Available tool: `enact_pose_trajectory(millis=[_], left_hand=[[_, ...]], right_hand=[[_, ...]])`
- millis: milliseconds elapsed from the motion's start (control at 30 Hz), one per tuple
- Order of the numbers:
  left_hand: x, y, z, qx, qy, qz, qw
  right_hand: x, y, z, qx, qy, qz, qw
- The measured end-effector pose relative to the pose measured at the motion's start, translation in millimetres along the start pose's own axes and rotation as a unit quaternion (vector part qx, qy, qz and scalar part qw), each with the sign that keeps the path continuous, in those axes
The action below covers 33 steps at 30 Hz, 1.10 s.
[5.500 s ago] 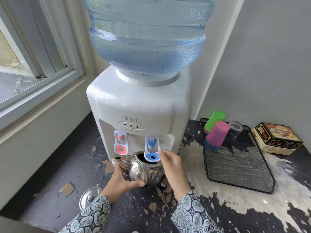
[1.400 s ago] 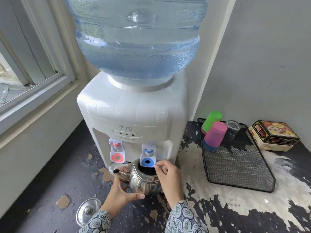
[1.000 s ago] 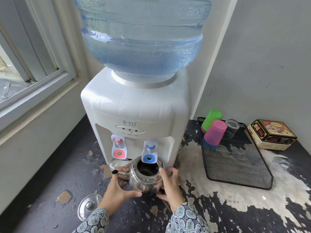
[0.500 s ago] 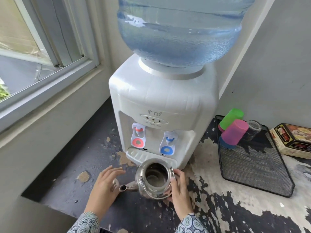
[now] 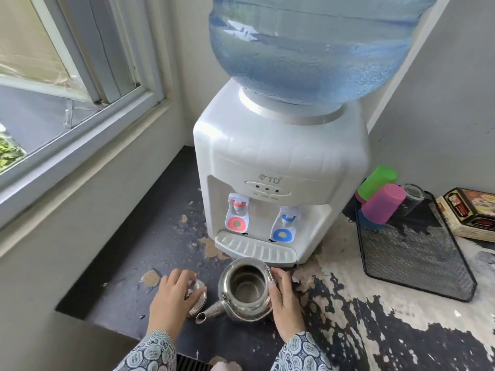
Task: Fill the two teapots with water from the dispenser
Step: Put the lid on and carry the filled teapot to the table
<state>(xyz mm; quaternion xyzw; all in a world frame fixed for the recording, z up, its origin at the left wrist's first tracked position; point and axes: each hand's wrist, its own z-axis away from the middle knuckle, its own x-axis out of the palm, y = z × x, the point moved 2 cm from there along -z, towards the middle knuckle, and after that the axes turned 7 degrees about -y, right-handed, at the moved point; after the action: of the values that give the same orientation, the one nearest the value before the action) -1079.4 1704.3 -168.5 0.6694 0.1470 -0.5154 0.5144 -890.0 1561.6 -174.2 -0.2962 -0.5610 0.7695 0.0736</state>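
A shiny steel teapot (image 5: 245, 290) stands open on the worn counter in front of the white water dispenser (image 5: 278, 167), its spout pointing left toward me, water visible inside. My right hand (image 5: 285, 303) grips the pot's right side. My left hand (image 5: 171, 298) rests on the round steel lid (image 5: 197, 297) lying on the counter just left of the pot, fingers curled over it. The dispenser's red tap (image 5: 237, 215) and blue tap (image 5: 285, 227) hang free above the drip tray (image 5: 255, 249). Only one teapot is in view.
A black mesh tray (image 5: 412, 253) at the right holds stacked green and pink cups (image 5: 380, 199) and a glass (image 5: 412, 195). A printed tin box (image 5: 471, 212) sits beyond it. A window and its sill run along the left wall. The counter's front edge is near my sleeves.
The teapot has come out from under the blue tap and now sits on the counter nearer me. My right hand left the tap for the pot; my left hand moved onto the lid.
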Motion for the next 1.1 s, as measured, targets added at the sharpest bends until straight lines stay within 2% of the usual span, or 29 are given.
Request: enact_pose_trajectory(millis=[133, 267, 400, 500, 567, 667, 867, 1000, 1100], left_hand=[[-15, 5, -5, 0.018, -0.003, 0.041, 0.999], [-38, 22, -14, 0.069, 0.035, 0.046, 0.996], [-49, 61, -16, 0.167, 0.035, 0.071, 0.983], [-38, 93, -20, 0.258, 0.025, 0.034, 0.965], [-25, 105, -22, 0.286, 0.002, 0.011, 0.958], [-10, 110, -24, 0.295, -0.032, -0.009, 0.955], [5, 109, -22, 0.325, -0.036, -0.061, 0.943], [12, 107, -18, 0.284, -0.097, -0.072, 0.951], [11, 105, -14, 0.255, -0.101, -0.045, 0.961]], right_hand=[[2, 0, 5, -0.002, 0.007, -0.008, 1.0], [3, 2, 6, 0.0, 0.004, -0.023, 1.0], [4, 4, 8, 0.001, 0.007, -0.04, 0.999], [5, 1, 11, 0.002, 0.011, -0.055, 0.998], [5, 1, 14, 0.013, 0.01, -0.072, 0.997], [8, 1, 17, 0.037, -0.002, -0.106, 0.994], [5, -2, 24, 0.038, -0.003, -0.098, 0.994], [4, -1, 29, 0.023, -0.004, -0.063, 0.998], [3, 2, 31, 0.026, -0.01, -0.074, 0.997]])
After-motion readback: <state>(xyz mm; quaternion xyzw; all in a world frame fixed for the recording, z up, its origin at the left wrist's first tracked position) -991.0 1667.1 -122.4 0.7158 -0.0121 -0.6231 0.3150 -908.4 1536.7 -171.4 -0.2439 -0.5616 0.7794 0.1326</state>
